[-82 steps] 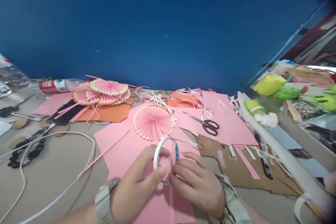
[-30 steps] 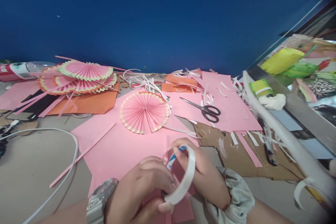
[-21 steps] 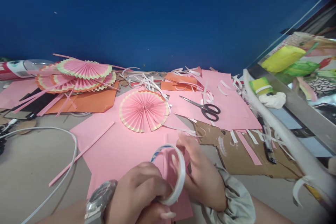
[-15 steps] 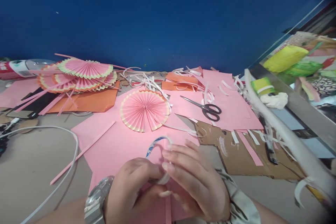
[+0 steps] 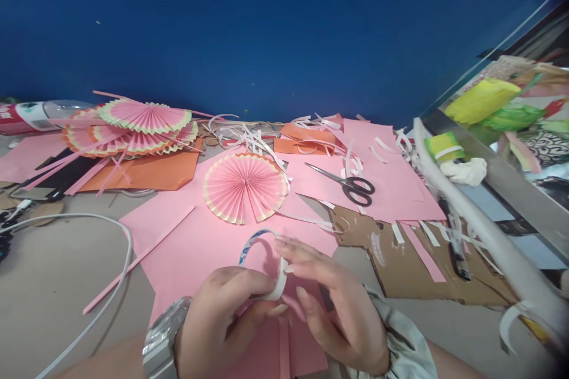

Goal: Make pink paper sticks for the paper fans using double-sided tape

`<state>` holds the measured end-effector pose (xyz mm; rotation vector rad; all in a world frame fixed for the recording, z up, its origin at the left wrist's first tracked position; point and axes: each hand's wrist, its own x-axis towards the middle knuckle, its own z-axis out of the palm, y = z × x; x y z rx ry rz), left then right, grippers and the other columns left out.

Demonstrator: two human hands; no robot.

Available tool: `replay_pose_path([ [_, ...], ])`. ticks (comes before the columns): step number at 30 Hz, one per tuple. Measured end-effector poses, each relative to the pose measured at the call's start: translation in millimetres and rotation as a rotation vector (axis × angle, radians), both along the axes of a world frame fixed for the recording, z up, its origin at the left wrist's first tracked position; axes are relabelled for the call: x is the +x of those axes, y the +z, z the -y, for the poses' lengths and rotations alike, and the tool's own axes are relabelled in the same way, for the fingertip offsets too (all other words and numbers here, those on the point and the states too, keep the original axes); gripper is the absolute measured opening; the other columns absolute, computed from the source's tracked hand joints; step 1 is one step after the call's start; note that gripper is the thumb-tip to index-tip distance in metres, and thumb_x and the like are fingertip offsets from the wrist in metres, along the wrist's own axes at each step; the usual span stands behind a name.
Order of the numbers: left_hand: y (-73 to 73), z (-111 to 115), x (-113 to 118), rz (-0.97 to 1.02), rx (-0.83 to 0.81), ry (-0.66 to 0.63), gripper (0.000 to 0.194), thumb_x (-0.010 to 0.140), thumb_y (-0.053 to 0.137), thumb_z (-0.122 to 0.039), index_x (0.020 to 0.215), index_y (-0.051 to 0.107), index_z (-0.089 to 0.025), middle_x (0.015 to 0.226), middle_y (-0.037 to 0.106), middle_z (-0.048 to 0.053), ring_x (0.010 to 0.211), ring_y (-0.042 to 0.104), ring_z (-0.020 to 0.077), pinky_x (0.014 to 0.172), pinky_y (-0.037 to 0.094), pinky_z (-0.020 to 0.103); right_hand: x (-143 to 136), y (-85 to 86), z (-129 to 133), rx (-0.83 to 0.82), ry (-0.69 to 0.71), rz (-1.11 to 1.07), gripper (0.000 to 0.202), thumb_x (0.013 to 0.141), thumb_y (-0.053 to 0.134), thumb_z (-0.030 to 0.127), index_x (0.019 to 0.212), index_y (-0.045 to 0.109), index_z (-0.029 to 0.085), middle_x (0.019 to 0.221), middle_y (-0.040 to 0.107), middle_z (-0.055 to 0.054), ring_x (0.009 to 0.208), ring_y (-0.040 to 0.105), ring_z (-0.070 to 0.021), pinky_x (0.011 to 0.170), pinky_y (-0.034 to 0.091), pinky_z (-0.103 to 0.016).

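A narrow roll of tape (image 5: 281, 283), white outside with blue print on its inner ring, stands tilted in my left hand (image 5: 222, 308). The thumb and fingers of that hand pinch its lower left side. My right hand (image 5: 342, 302) has its fingers stretched out, the tips touching the roll's right edge and the thumb held apart below. Beneath both hands lies pink paper (image 5: 178, 254), with a thin pink strip (image 5: 284, 349) on it. Just beyond the roll is a round pleated pink paper fan (image 5: 244, 186) with a cream and orange rim, split at the front.
Black-handled scissors (image 5: 355, 188) lie on pink sheets at right. Several pleated fans (image 5: 142, 115) are stacked at left near a bottle (image 5: 40, 116). A white cable (image 5: 128, 249) loops at left. Cardboard (image 5: 409, 266), a cutter (image 5: 457, 254) and paper scraps lie at right. A blue wall (image 5: 267, 29) rises behind.
The tape roll has shifted slightly left and turned, showing more of its white outer face. My right hand's thumb and fingers have spread further apart at its edge.
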<state>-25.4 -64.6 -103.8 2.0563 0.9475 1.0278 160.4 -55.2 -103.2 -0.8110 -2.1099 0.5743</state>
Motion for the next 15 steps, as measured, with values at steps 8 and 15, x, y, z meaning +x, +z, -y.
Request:
replay_pose_path([
  [8, 1.2, -1.7, 1.1, -0.045, 0.008, 0.021, 0.009, 0.089, 0.049, -0.023, 0.081, 0.048, -0.020, 0.058, 0.058, -0.003, 0.050, 0.053, 0.0088, 0.052, 0.043, 0.017, -0.2, 3.7, -3.0, 0.032, 0.058, -0.036, 0.035, 0.074, 0.045, -0.003, 0.103, 0.047, 0.016, 0.126, 0.055, -0.010, 0.124, 0.045, -0.0176, 0.103, 0.041, -0.033],
  [15, -2.9, -2.7, 1.2, -0.035, -0.027, 0.034, 0.009, 0.089, 0.051, -0.023, 0.081, 0.048, -0.021, 0.058, 0.056, -0.004, 0.050, 0.051, 0.0084, 0.052, 0.042, 0.016, 0.2, 3.2, -3.3, 0.059, 0.046, 0.056, 0.047, 0.076, 0.046, 0.001, 0.122, 0.043, 0.011, 0.128, 0.053, -0.012, 0.127, 0.040, -0.0178, 0.106, 0.038, -0.033],
])
